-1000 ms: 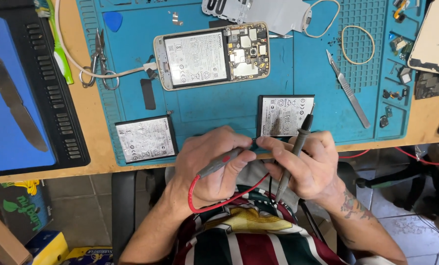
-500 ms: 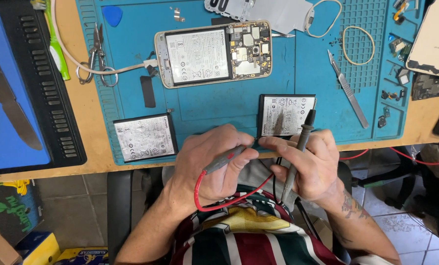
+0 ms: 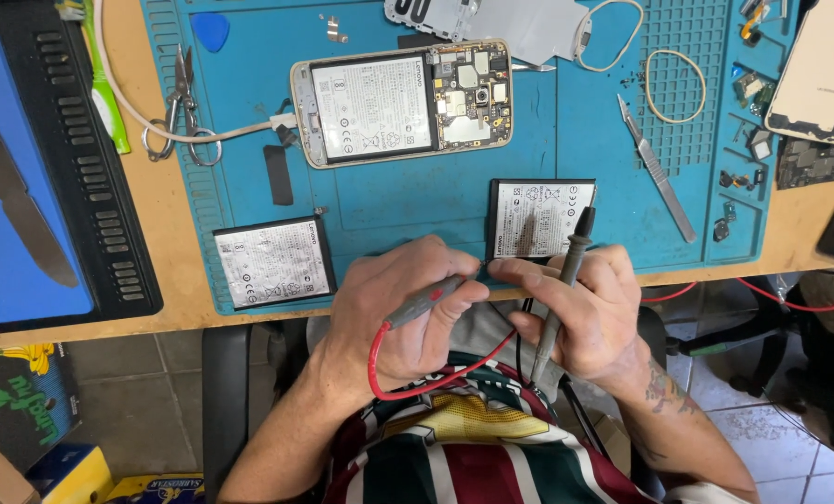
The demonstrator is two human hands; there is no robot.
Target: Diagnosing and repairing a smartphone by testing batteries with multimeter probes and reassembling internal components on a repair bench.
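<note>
My left hand (image 3: pixel 394 308) grips a grey and red test probe (image 3: pixel 426 301) with a red lead (image 3: pixel 408 373), its tip pointing right toward my right fingers. My right hand (image 3: pixel 580 313) holds a black test probe (image 3: pixel 566 280) upright, its tip near the lower edge of a loose phone battery (image 3: pixel 540 217). Both hands sit at the near edge of a blue work mat (image 3: pixel 408 205). A second loose battery (image 3: pixel 272 261) lies to the left. An opened phone (image 3: pixel 403 101) with its battery and circuit board exposed lies further back on the mat.
Scissors (image 3: pixel 182 107) and a white cable (image 3: pixel 193 131) lie left of the phone. A scalpel (image 3: pixel 658 168), a rubber band (image 3: pixel 675 86) and small parts rest at right. A black and blue tray (image 3: pixel 34 187) holds a blade at left. Phone back cover (image 3: pixel 823 75) sits far right.
Both hands stay at the mat's near edge holding the probes; they have shifted only slightly, and the view has moved a little.
</note>
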